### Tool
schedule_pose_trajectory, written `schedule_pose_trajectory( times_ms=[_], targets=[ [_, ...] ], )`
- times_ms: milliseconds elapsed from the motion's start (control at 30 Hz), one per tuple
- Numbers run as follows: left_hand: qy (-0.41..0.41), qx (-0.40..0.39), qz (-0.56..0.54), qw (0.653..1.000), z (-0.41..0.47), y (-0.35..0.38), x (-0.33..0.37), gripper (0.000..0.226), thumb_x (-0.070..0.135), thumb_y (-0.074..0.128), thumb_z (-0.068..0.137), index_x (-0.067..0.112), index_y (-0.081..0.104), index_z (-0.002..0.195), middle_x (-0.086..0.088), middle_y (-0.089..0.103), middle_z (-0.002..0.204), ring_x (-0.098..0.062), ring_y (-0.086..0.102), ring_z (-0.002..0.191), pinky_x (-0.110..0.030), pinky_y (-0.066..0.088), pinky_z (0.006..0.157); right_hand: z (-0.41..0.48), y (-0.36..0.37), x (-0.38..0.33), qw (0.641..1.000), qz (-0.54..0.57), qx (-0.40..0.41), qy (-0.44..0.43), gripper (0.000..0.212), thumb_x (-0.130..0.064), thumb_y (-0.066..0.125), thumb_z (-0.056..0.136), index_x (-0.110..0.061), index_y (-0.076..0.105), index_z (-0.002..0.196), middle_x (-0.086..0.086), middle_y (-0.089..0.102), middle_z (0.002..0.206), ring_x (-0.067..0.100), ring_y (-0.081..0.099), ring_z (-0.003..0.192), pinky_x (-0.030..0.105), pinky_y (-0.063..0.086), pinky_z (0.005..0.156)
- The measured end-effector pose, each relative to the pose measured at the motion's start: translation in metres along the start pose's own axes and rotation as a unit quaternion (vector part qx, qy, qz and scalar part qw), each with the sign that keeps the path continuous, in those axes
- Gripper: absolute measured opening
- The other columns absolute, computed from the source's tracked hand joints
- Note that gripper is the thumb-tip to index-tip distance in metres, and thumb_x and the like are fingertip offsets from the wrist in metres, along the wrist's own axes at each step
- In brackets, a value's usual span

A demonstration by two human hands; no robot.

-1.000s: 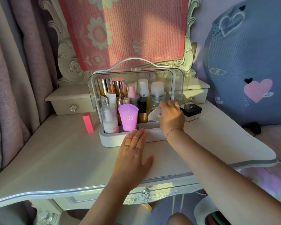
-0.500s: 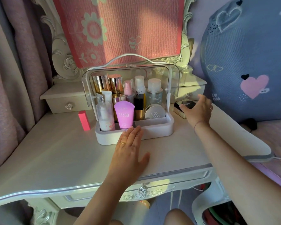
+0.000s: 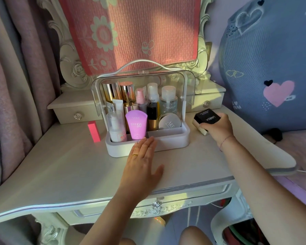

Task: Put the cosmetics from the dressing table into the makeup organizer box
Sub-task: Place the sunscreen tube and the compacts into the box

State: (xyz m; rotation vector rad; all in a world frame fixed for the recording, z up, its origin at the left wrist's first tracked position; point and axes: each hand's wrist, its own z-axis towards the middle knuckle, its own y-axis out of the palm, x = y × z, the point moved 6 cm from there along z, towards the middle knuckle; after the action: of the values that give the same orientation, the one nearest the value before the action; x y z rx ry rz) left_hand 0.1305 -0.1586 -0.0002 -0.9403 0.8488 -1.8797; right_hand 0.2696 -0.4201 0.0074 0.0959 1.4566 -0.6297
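Observation:
The makeup organizer box (image 3: 168, 138) stands in the middle of the dressing table, its clear doors swung open. Inside are several bottles, a purple SPF50 tube (image 3: 136, 125) and a round compact (image 3: 169, 123). My left hand (image 3: 142, 162) lies flat on the table, fingertips touching the box's front wall. To the right of the box my right hand (image 3: 216, 128) grips a black-topped cosmetic box (image 3: 207, 118), tilted just above the table. A pink stick-shaped cosmetic (image 3: 94, 131) stands left of the box.
The dressing table (image 3: 69, 170) has two small raised drawers at the back, left (image 3: 74, 114) and right (image 3: 208, 99). A pink cloth (image 3: 131, 30) covers the mirror. A large blue cushion (image 3: 272, 68) is at the right, curtains at the left.
My right hand left the inside of the organizer, reached right and closed on the black-topped cosmetic box, tilting it up. My left hand stayed flat against the organizer's front.

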Motion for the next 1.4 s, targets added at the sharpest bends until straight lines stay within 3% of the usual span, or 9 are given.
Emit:
schedule_pose_trajectory(
  times_ms=[100,267,400,700,767,867,1033,1200,1400],
  targets=[
    [0.002,0.003,0.001,1.000,0.000,0.001,0.000,0.070,0.043,0.055,0.083,0.023,0.027,0.144,0.005,0.030,0.153,-0.014,0.017,0.142,-0.022,0.002,0.115,-0.036,-0.015,-0.002,0.995,0.079,0.011,-0.056,0.064,-0.008,0.080,0.058,-0.021,0.048,0.112,0.009,0.057,0.119,0.022,0.058,0.105,0.019,0.043,0.068],
    [-0.008,0.004,-0.019,1.000,0.002,-0.001,0.002,0.069,0.048,0.052,0.086,0.025,0.024,0.145,0.005,0.029,0.153,-0.013,0.017,0.142,-0.023,0.005,0.114,-0.098,-0.016,-0.031,0.974,0.118,-0.034,-0.192,0.076,0.000,0.079,0.059,-0.045,0.045,0.111,0.001,0.040,0.127,0.009,0.053,0.111,0.027,0.049,0.093],
    [-0.033,0.010,-0.111,0.993,0.013,-0.004,0.016,0.074,0.041,0.055,0.088,0.024,0.015,0.147,0.000,0.026,0.155,-0.015,0.019,0.142,-0.026,0.013,0.115,-0.104,0.007,-0.060,0.956,0.054,-0.079,-0.277,0.075,0.005,0.075,0.064,-0.029,0.045,0.124,-0.002,0.037,0.124,0.014,0.051,0.113,0.033,0.052,0.093],
    [-0.048,-0.011,-0.209,0.977,0.047,0.004,0.049,0.086,0.027,0.061,0.087,0.014,0.003,0.149,-0.004,0.018,0.157,-0.017,0.016,0.144,-0.037,0.021,0.117,-0.088,0.044,-0.074,0.933,-0.026,-0.146,-0.329,0.068,0.003,0.072,0.071,-0.016,0.044,0.130,0.007,0.039,0.135,0.015,0.046,0.119,-0.005,0.034,0.085],
    [-0.057,-0.026,-0.205,0.977,0.048,0.006,0.047,0.085,0.028,0.061,0.087,0.015,0.003,0.149,-0.005,0.020,0.157,-0.020,0.020,0.143,-0.041,0.025,0.115,-0.086,0.044,-0.070,0.933,-0.022,-0.161,-0.321,0.066,0.004,0.070,0.072,-0.015,0.045,0.130,0.009,0.037,0.139,0.015,0.041,0.127,-0.002,0.030,0.096],
    [-0.075,-0.031,-0.174,0.981,0.048,0.009,0.043,0.082,0.032,0.058,0.088,0.015,0.006,0.149,-0.004,0.020,0.157,-0.022,0.018,0.143,-0.041,0.017,0.117,-0.086,0.044,-0.067,0.943,-0.012,-0.173,-0.286,0.065,0.008,0.066,0.076,-0.018,0.044,0.131,0.008,0.038,0.140,0.020,0.039,0.134,0.028,0.038,0.110],
    [-0.091,-0.032,-0.122,0.988,0.046,0.013,0.037,0.080,0.036,0.055,0.088,0.013,0.007,0.149,-0.005,0.018,0.157,-0.022,0.014,0.144,-0.038,0.009,0.119,-0.089,0.048,-0.068,0.938,-0.023,-0.167,-0.301,0.058,0.011,0.062,0.076,-0.015,0.047,0.126,0.007,0.042,0.135,0.020,0.041,0.132,0.033,0.037,0.111],
    [-0.095,-0.034,-0.082,0.992,0.041,0.018,0.033,0.081,0.042,0.050,0.089,0.013,0.004,0.149,-0.006,0.020,0.157,-0.021,0.011,0.145,-0.034,0.002,0.117,-0.090,0.050,-0.065,0.932,-0.075,-0.139,-0.325,0.046,0.005,0.060,0.081,-0.015,0.050,0.121,0.005,0.047,0.131,0.015,0.046,0.122,-0.003,0.028,0.091],
    [-0.078,-0.028,-0.050,0.995,0.039,0.021,0.029,0.080,0.042,0.050,0.089,0.015,0.003,0.149,-0.004,0.019,0.157,-0.018,0.009,0.145,-0.029,-0.004,0.116,-0.102,0.048,-0.050,0.938,-0.100,-0.122,-0.309,0.037,-0.012,0.055,0.091,-0.012,0.047,0.127,0.008,0.052,0.131,0.026,0.053,0.119,0.039,0.041,0.103]
  ],
)
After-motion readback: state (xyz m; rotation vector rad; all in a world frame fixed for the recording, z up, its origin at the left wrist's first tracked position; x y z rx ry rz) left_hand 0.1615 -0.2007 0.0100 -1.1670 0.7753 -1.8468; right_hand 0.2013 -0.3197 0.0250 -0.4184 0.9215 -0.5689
